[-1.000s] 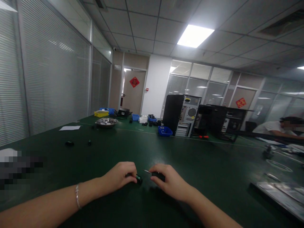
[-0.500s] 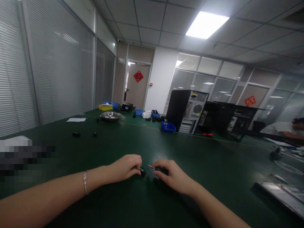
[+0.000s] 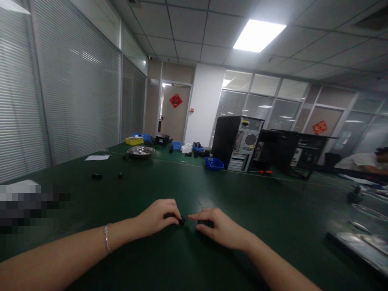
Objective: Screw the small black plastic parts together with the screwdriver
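My left hand [image 3: 165, 214] pinches a small black part [image 3: 182, 221] low over the green tabletop. The part's dark end sticks out past the fingertips, and the rest is hidden by them. Just to the right, my right hand [image 3: 216, 226] is closed around the dark handle of a screwdriver [image 3: 206, 222]. Its index finger stretches forward along the thin shaft, toward the black part. Whether the tip touches the part I cannot tell. On the table to the far left lie two small dark pieces, one longer [image 3: 96, 176] and one shorter [image 3: 120, 175].
A steel bowl [image 3: 141, 152], white paper [image 3: 97, 158] and a blue bin [image 3: 214, 163] stand farther back. A computer tower [image 3: 238, 143] is at back right. Metal panels [image 3: 363, 246] lie at the right edge. Another person [image 3: 362, 161] sits beyond on the right.
My right index finger has straightened out along the screwdriver's shaft, closer to the left hand. The black part has turned slightly, so its green side no longer shows.
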Tool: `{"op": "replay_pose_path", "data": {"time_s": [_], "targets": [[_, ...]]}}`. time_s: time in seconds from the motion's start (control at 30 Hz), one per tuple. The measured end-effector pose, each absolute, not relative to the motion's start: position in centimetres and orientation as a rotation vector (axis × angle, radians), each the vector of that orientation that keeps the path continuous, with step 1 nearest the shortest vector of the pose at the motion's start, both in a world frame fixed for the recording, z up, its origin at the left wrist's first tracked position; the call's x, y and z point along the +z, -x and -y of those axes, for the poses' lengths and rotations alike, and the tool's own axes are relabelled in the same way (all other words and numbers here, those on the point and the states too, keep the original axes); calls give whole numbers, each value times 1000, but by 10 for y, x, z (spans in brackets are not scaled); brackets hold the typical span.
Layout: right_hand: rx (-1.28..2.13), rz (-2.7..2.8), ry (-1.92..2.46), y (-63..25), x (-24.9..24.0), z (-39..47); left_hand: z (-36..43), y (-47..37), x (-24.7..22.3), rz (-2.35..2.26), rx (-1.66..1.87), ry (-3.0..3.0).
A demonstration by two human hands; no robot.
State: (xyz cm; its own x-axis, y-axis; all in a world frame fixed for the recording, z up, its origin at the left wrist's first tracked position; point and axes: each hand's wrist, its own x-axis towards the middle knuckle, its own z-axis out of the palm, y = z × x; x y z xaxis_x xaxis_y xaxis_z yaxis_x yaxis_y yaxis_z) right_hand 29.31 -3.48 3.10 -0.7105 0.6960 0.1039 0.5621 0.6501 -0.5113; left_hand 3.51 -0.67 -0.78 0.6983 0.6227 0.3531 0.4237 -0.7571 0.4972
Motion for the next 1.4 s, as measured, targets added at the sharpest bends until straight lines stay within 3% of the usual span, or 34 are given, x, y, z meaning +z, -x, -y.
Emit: {"op": "replay_pose_path", "data": {"time_s": [0.47,1.4], "targets": [[425,2642,1089,-284,27,40,11,-40,-8,-922,737,-2457],[394,2565,1125,-272,3,32,0,-36,-10,-903,805,-2277]]}}
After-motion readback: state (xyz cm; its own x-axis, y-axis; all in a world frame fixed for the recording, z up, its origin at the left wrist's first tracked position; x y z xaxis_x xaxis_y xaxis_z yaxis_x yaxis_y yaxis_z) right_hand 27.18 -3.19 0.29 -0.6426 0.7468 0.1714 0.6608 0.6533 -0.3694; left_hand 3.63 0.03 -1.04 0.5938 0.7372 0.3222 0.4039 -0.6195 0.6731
